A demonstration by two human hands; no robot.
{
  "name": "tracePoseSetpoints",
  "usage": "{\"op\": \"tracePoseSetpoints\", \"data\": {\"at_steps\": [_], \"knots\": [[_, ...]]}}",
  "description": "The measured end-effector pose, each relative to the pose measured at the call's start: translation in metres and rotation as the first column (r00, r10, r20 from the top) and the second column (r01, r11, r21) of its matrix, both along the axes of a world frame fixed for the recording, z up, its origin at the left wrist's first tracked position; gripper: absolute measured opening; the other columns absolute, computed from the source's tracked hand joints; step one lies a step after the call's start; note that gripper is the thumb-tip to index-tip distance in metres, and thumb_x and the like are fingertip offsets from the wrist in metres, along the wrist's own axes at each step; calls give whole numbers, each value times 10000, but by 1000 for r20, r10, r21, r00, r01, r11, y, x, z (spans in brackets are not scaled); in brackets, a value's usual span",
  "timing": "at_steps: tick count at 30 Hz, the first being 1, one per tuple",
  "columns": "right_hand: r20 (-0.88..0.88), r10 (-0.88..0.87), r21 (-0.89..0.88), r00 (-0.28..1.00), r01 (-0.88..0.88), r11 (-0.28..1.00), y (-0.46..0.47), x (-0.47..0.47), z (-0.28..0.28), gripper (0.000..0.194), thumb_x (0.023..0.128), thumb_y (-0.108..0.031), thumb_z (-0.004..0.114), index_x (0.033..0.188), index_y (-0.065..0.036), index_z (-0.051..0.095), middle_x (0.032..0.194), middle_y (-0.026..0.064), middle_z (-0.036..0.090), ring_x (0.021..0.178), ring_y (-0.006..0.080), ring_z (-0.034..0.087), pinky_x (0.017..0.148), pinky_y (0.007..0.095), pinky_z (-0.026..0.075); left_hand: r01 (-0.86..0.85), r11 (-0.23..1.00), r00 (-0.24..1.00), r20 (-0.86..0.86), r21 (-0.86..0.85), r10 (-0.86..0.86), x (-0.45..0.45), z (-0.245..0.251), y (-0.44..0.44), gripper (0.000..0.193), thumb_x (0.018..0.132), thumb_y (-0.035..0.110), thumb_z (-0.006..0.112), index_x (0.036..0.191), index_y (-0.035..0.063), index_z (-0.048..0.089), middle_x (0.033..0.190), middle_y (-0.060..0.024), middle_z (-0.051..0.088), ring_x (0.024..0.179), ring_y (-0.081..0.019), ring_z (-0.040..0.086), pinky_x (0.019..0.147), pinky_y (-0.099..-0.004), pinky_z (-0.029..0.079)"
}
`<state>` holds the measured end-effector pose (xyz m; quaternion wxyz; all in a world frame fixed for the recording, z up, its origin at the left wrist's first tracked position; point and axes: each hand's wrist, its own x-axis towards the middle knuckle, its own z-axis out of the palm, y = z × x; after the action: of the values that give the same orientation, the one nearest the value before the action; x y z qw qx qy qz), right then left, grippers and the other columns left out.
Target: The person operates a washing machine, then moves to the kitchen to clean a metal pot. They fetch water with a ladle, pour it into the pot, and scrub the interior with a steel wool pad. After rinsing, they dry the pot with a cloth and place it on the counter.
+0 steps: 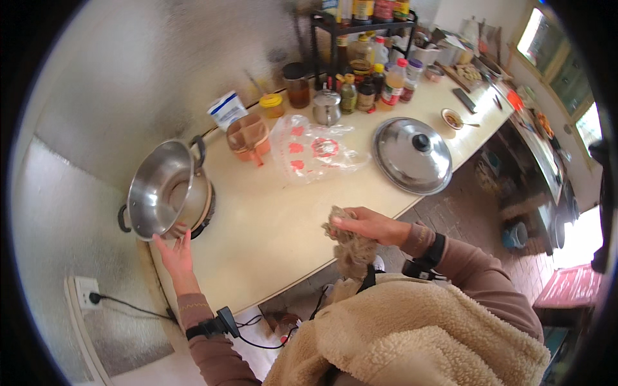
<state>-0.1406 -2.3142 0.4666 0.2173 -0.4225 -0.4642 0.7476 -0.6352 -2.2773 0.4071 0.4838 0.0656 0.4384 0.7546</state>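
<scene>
My left hand (177, 258) is at the near side of a stainless-steel two-handled pot (161, 190), its fingers apart and their tips by the rim and outer wall. Whether they press on the metal is hard to tell. The pot sits on a dark round cooker (210, 214) at the table's left end, and no food shows in it. A crumpled grey-brown rag (355, 243) is gripped in my right hand (374, 226), over the table's front edge. Farther back lies a domed steel lid (413, 155) with a black knob.
Behind are a clear plastic bag (318, 149), an orange divided seasoning box (247, 137), a steel pot (327, 107) and several bottles by a black rack (362, 26). A small bowl with a spoon (452, 119) stands right. A plugged-in cord (135, 306) runs along the left wall.
</scene>
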Motion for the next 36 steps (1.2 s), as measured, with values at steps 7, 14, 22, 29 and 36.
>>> {"op": "tracePoseSetpoints", "data": {"at_steps": [7, 14, 22, 29, 36], "knots": [[69, -86, -113, 994, 93, 989, -38, 100, -14, 437, 971, -471, 584, 1040, -47, 664, 1009, 17, 651, 964, 104, 581, 890, 278, 475, 103, 991, 986, -122, -86, -114, 106, -41, 7, 418, 946, 209, 633, 1268, -21, 496, 1145, -183, 600, 977, -255, 618, 881, -377, 554], [146, -200, -113, 969, 217, 970, -64, 216, -32, 387, 939, -416, 661, 1054, -47, 646, 937, -10, 643, 880, 96, 594, 797, 264, 504, 776, 347, -111, -655, -526, -747, 396, -12, 9, 205, 916, 154, 629, 1095, 56, 641, 864, -94, 641, 681, -188, 632, 607, -337, 523], [211, -520, -131, 827, 552, 824, -124, 346, -45, 304, 957, -327, 650, 1050, -39, 622, 936, -6, 646, 846, 96, 618, 749, 258, 523, 722, 554, -466, -883, -414, -52, 631, -4, 107, 383, 843, 236, 709, 1172, 74, 599, 1049, -195, 549, 855, -391, 631, 715, -461, 527], [176, -705, -273, 687, 722, 636, -161, 399, -74, 303, 959, -328, 646, 1032, -36, 611, 945, 19, 653, 849, 124, 649, 761, 288, 536, 613, 562, -556, -809, -556, -194, 685, -26, 134, 347, 787, 274, 719, 1066, 89, 628, 1015, -179, 529, 879, -381, 617, 755, -468, 515], [132, -613, -330, 779, 617, 714, -134, 394, -102, 243, 960, -277, 641, 1008, -41, 608, 928, 39, 665, 776, 147, 668, 668, 307, 557, 847, 524, -134, -990, -91, 44, 672, 96, 68, 331, 773, 170, 739, 1079, 94, 638, 968, -121, 511, 827, -311, 604, 695, -405, 518]]}}
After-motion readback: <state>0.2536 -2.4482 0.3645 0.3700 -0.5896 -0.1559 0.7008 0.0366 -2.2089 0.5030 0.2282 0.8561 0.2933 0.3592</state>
